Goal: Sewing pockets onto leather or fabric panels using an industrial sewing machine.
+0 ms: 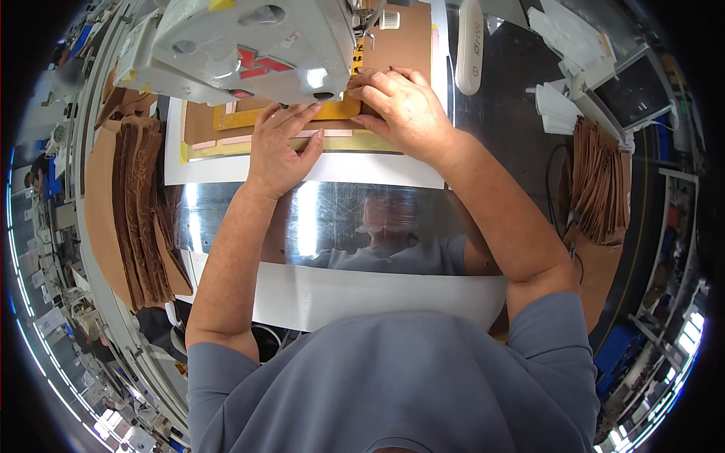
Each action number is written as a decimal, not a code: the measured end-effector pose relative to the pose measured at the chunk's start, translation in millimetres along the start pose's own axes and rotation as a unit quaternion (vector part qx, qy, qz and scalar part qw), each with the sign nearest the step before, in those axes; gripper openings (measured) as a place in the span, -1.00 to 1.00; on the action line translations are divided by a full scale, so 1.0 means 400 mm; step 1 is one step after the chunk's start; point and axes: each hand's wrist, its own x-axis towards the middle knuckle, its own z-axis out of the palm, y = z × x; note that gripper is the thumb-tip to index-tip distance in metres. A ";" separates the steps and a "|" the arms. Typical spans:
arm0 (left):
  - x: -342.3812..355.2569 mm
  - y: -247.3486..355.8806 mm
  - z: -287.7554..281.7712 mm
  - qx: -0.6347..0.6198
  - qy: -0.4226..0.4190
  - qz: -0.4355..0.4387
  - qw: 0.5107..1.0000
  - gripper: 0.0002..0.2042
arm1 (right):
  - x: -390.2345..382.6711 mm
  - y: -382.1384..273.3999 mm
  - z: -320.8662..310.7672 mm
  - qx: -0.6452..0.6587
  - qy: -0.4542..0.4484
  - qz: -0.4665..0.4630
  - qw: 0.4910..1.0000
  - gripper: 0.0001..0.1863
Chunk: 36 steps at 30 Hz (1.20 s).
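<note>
A brown panel lies on a white sheet under a white sewing machine head. On the panel is a yellow frame-like strip, with pinkish and pale yellow strips along its near side. My left hand rests on the strip's near edge with fingers stretched forward and thumb apart, holding nothing. To the right of the machine head, my right hand lies by the strip's right end. Its fingers are bent but spread from the thumb, their tips touching the work; I see nothing gripped.
A shiny metal plate spans the table in front of me. Brown cut pieces stand stacked at left and hang in a bundle at right. At the back are a long white device and a dark screen.
</note>
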 end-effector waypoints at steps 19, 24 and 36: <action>-0.267 0.145 -0.081 0.096 -0.032 -0.101 0.990 -0.49 | -0.100 0.024 -0.099 -0.031 -0.011 0.153 0.988 -0.49; -0.321 0.175 -0.082 0.123 -0.007 -0.117 0.985 -0.45 | -0.133 0.010 -0.104 -0.055 0.025 0.154 0.986 -0.44; -0.319 0.180 -0.076 0.160 0.052 -0.115 0.979 -0.43 | -0.196 0.005 -0.149 -0.112 0.016 0.240 0.964 -0.38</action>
